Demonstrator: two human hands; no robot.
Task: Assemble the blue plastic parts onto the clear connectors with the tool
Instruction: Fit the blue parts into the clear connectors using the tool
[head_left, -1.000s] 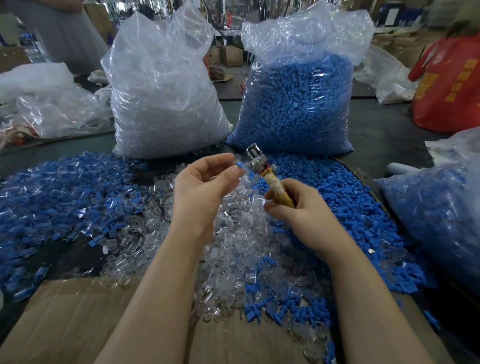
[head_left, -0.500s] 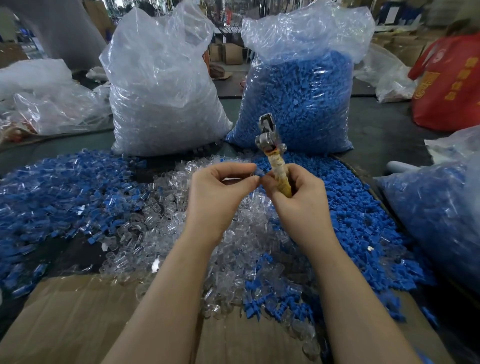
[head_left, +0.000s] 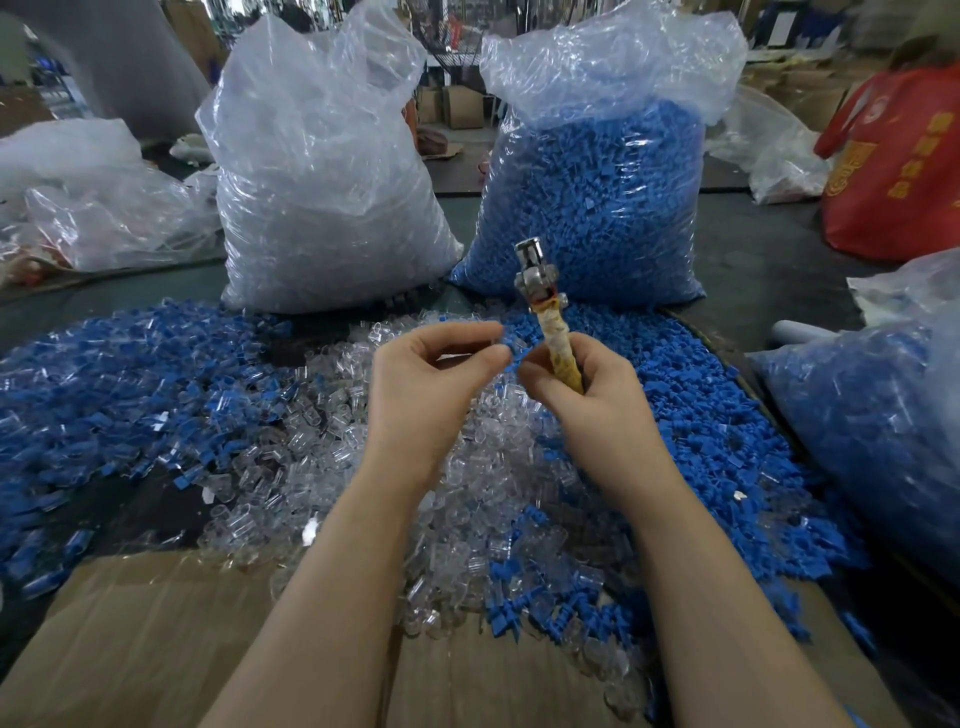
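The right hand (head_left: 587, 395) curls round the wrapped handle of the tool (head_left: 545, 317), which stands nearly upright with its metal head above the fingers. Just left of it, the left hand (head_left: 431, 384) pinches a small piece between thumb and forefinger; the piece looks clear with a bit of blue at its tip, but it is too small and blurred to tell how the two parts sit together. The pinching fingertips of both hands almost meet, above a heap of clear connectors (head_left: 322, 467) spread over the table. To the right of that heap lies a spread of loose blue plastic parts (head_left: 701, 415), and to the left a mixed pile of blue and clear pieces (head_left: 104, 384). A sheet of cardboard (head_left: 130, 623) lies at the near edge under the forearms. Behind the heaps stand two tall plastic sacks side by side, the clear-filled sack (head_left: 322, 197) on the left and the blue-filled sack (head_left: 597, 208) on the right. Another bag of blue pieces (head_left: 883, 426) sits at the far right edge, with a red bag (head_left: 898, 171) beyond it.
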